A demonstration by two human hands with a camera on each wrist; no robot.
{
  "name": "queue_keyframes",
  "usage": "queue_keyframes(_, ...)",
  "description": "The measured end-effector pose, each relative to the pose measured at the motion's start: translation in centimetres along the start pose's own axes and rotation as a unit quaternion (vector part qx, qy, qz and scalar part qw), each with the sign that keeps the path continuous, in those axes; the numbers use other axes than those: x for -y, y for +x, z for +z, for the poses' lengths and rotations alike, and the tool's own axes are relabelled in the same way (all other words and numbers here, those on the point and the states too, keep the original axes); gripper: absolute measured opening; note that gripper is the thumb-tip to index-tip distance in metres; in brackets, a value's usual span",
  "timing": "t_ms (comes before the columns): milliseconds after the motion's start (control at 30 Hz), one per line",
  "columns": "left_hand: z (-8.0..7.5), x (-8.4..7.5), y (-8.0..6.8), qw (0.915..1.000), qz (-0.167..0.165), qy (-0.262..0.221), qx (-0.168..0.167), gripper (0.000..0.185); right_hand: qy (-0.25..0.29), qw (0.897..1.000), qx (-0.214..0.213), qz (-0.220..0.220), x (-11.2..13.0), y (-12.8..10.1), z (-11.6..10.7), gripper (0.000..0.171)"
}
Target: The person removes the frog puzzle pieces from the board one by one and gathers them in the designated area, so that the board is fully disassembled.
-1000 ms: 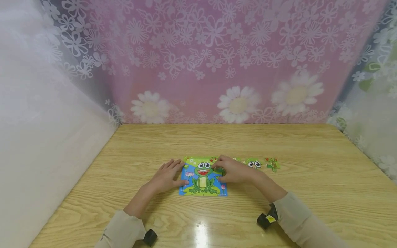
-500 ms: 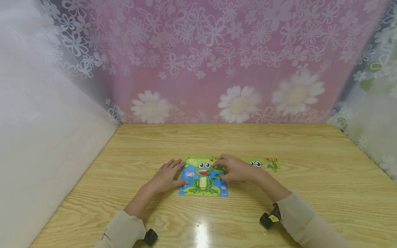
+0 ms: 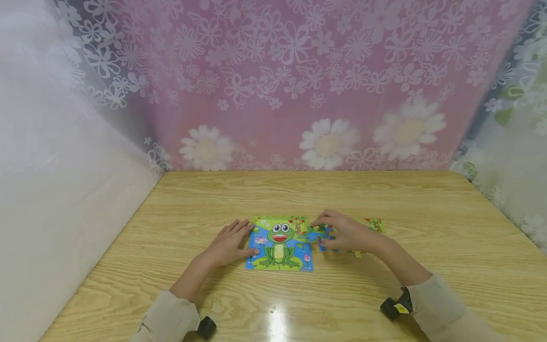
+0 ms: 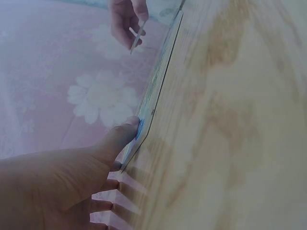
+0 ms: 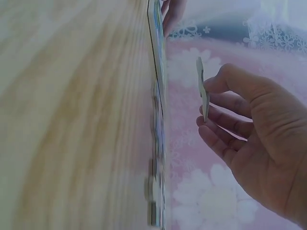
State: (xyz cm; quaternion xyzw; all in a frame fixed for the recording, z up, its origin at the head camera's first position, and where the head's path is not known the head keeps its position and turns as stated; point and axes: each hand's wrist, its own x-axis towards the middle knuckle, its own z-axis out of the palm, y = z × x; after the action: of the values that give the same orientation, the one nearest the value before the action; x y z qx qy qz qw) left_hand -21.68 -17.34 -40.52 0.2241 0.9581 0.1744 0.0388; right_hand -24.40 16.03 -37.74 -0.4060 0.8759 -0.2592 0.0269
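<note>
The puzzle piece [image 5: 203, 94] is pinched between the thumb and fingers of the right hand [image 3: 347, 233], lifted clear of the table [image 3: 384, 285] and held just off the 3 o'clock edge of the frog puzzle board [image 3: 279, 246]. In the right wrist view the piece hangs edge-on, apart from the wood, with the board's edge near it.

The left hand [image 3: 228, 243] lies flat at the board's 9 o'clock side, fingers straight and relaxed, the thumb [image 4: 125, 133] pressing the board's near corner so that it stays put.

To do this well, the grip on the piece should stay light and at its rim, so the printed face and its tabs remain visible, and the piece should be kept level rather than tilted. The left hand's pressure should stay steady, since the board slides easily on the glossy wood.

More loose pieces [image 3: 376, 225] lie at 3 o'clock beyond the right hand, partly hidden by it. A flowered pink curtain [image 3: 299, 85] hangs at 12 o'clock.
</note>
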Motion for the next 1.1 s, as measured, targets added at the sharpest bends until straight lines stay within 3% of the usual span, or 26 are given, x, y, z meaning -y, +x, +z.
queue_keyframes(700,0.4,0.4,0.2,1.0,-0.001,0.003,-0.001,0.08,-0.03,0.997,-0.059,0.042,-2.2,-6.8,-3.0,0.036)
queue_keyframes(1100,0.3,0.3,0.2,1.0,0.002,0.003,0.0,0.079,-0.036,0.994,-0.066,0.079,-4.2,-10.0,-3.5,0.039)
